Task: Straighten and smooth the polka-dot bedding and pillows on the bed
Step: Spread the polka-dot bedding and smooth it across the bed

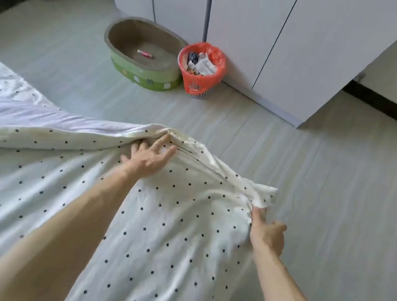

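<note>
Left hand splayed flat on duvet; right hand fingers pinch its edge.

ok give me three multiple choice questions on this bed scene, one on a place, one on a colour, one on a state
1. Where is the waste bin?
A. right of the oval pet bed
B. on the duvet
C. beside the curtain

2. What colour is the bin's liner?
A. blue
B. orange
C. black

3. How is the right hand?
A. flat and open
B. off the fabric
C. pinching the duvet edge

Answers: 1 A, it stands by the wardrobe, right of the pet bed. 2 B, orange plastic shows. 3 C, its fingers grip bunched fabric while the left hand lies spread on top.
</note>
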The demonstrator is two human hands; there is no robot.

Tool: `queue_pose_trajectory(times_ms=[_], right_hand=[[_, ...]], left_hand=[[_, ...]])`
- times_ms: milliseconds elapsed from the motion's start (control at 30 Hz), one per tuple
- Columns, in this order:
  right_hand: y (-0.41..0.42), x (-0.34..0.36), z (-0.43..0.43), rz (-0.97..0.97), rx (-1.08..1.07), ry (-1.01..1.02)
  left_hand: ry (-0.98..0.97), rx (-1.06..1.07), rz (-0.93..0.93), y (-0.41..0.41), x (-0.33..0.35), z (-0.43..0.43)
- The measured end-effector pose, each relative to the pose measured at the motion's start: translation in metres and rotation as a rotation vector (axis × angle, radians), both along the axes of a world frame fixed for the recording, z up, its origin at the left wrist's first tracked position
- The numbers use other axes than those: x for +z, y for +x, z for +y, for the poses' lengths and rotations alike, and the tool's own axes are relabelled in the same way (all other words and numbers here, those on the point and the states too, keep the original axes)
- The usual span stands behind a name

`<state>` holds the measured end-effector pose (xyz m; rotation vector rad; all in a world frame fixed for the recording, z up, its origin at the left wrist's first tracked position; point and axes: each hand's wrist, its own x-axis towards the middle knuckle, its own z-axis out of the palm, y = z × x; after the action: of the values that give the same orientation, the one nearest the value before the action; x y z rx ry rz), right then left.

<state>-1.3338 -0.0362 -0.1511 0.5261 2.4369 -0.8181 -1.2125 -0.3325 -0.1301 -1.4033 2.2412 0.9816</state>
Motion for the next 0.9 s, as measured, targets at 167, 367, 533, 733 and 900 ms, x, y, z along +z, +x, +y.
queue_pose_trajectory(times_ms=[167,367,533,733,900], right_hand=[[0.074,-0.039,0.010,-0.122,0.317,-0.103],[0.114,-0.049,0.020,-0.496,-0.238,-0.426],[0.080,-0.042,0.053,-0.084,-0.057,-0.388],[0.057,-0.060,0.089,-0.256,0.143,-0.093],[0.107,-0.028,0.039,0.553,0.723,-0.219]], left_hand=[[-0.258,-0.305,-0.191,0.040,-0.043,0.014],[-0.417,-0.269,-0.049,0.061,-0.047,0.086],[-0.423,-0.220,-0.011,0.073,-0.041,0.142],[-0.412,-0.279,-0.061,0.127,-0.037,0.186],[-0.463,0.037,0.002,0.152,-0.037,0.193]])
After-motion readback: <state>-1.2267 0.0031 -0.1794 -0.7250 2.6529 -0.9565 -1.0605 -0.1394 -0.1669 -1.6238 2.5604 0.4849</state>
